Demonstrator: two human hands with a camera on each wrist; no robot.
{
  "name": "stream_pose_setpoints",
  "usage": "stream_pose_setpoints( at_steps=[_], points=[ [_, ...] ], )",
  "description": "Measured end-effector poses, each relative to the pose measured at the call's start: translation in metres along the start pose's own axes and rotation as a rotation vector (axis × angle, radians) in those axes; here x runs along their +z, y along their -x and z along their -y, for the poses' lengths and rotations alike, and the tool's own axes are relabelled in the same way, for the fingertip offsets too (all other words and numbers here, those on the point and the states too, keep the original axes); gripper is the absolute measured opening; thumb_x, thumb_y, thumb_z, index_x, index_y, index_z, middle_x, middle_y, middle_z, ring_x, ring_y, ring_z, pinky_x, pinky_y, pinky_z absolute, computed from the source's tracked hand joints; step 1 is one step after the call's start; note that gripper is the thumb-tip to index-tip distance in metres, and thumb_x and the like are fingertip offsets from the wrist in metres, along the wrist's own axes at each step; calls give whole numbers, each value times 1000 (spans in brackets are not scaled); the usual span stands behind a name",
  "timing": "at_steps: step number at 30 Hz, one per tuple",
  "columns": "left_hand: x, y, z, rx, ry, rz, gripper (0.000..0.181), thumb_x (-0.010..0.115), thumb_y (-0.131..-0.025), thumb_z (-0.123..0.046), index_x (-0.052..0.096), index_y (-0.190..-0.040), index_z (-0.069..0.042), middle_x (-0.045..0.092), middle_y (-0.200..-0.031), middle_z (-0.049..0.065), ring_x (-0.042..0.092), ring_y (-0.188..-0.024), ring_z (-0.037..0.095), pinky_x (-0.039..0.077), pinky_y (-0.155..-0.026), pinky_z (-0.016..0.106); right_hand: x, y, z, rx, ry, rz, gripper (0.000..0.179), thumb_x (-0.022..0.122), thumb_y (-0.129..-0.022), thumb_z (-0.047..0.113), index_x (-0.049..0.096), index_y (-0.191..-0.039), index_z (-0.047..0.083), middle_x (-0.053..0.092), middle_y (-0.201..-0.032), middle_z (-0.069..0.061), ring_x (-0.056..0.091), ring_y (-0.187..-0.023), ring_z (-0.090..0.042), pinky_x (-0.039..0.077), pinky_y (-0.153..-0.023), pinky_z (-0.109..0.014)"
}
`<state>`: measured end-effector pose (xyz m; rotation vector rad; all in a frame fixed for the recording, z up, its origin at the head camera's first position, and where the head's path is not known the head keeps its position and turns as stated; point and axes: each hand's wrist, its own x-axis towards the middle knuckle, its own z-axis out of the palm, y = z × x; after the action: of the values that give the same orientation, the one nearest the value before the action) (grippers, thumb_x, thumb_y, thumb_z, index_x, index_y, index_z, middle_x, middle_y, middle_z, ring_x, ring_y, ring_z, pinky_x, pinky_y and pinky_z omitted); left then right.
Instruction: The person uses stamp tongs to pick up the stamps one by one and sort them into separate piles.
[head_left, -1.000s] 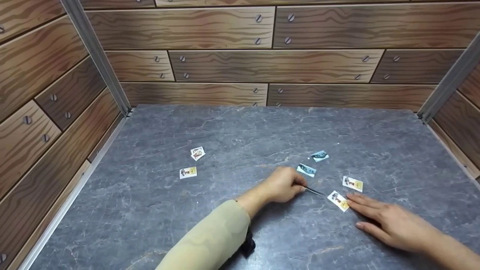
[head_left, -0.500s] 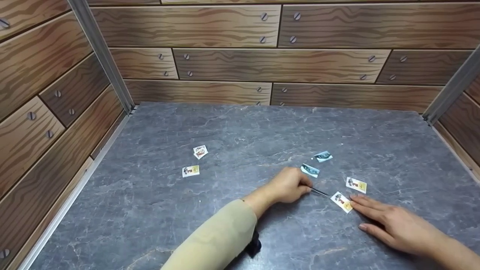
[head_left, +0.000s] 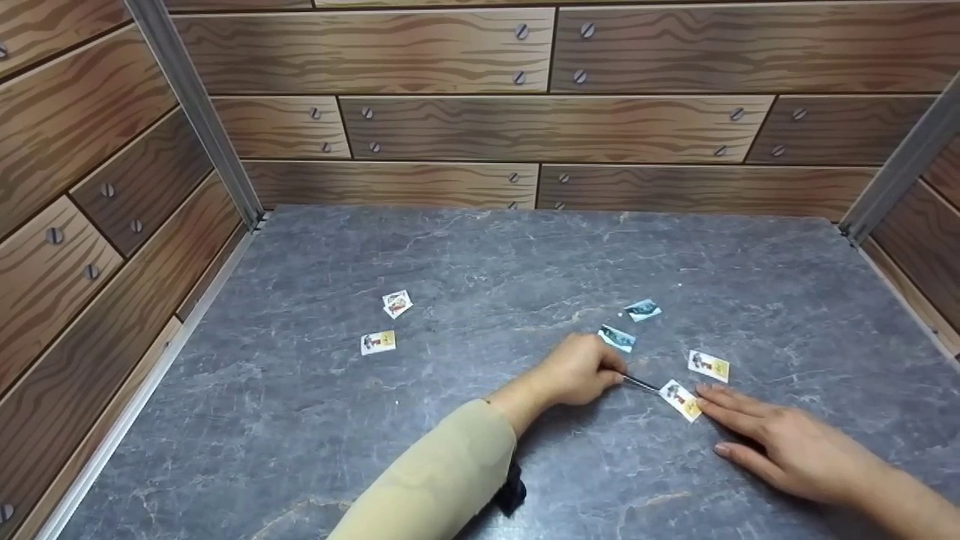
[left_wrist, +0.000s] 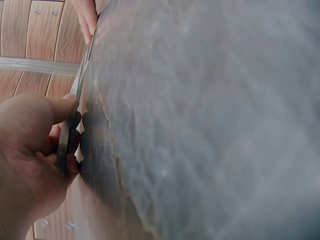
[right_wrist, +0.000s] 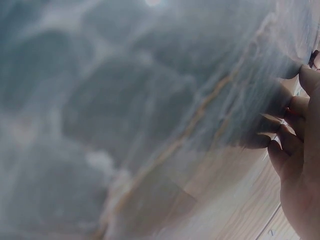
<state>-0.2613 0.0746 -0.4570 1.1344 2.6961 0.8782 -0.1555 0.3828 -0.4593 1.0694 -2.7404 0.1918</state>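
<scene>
My left hand (head_left: 581, 369) holds slim metal tweezers (head_left: 642, 383) between thumb and fingers, low over the grey marbled table (head_left: 480, 255). The tips of the tweezers are at the left corner of a small white-and-yellow picture card (head_left: 680, 400), stamp-like in size. On the card's right edge rest the fingertips of my right hand (head_left: 795, 442), its fingers straight and its thumb spread to the side. The left wrist view shows the tweezers (left_wrist: 65, 140) from the side, pointing at the other hand's fingers (left_wrist: 89, 22). In the right wrist view, the right hand (right_wrist: 300, 155) lies fingertips down on the tabletop.
A matching card (head_left: 709, 366) lies just beyond the right hand. Two blue cards, one nearer (head_left: 616, 338) and one farther (head_left: 643, 310), are past the left hand. At the left lie another yellow card (head_left: 378, 343) and an overlapping white pair (head_left: 397, 304). Wood-patterned walls (head_left: 450, 127) enclose the table.
The tips of the tweezers have come up to the card's left corner, closing a small gap. The right hand keeps its place on the card. The whole view shifts slightly.
</scene>
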Motion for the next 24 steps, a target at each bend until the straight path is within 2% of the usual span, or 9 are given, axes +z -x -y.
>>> stream_pose_setpoints(
  at_steps=[6,13,24],
  points=[
    [1,0,-1,-23,4,-4,11,76,-98,-16,86,-104,-17,79,-96,-11,66,-89,2,49,-84,15,0,-1,0,-2,-6,2,61,79,-97,36,59,-153,20,57,-156,2,62,-131,-24,15,-112,-4],
    [4,-1,-4,-81,2,-2,10,76,-98,-17,86,-101,-19,77,-90,-14,61,-85,1,48,-82,17,1,-1,0,-6,-19,-9,61,81,-95,34,61,-152,19,58,-155,1,61,-132,-22,13,-112,-2],
    [7,0,-2,-51,-17,-32,10,76,-98,-17,86,-99,-20,77,-91,-14,65,-87,2,48,-82,16,0,-1,0,-2,-10,-9,64,82,-95,35,59,-153,21,58,-155,3,62,-131,-22,16,-111,-3]
  ],
)
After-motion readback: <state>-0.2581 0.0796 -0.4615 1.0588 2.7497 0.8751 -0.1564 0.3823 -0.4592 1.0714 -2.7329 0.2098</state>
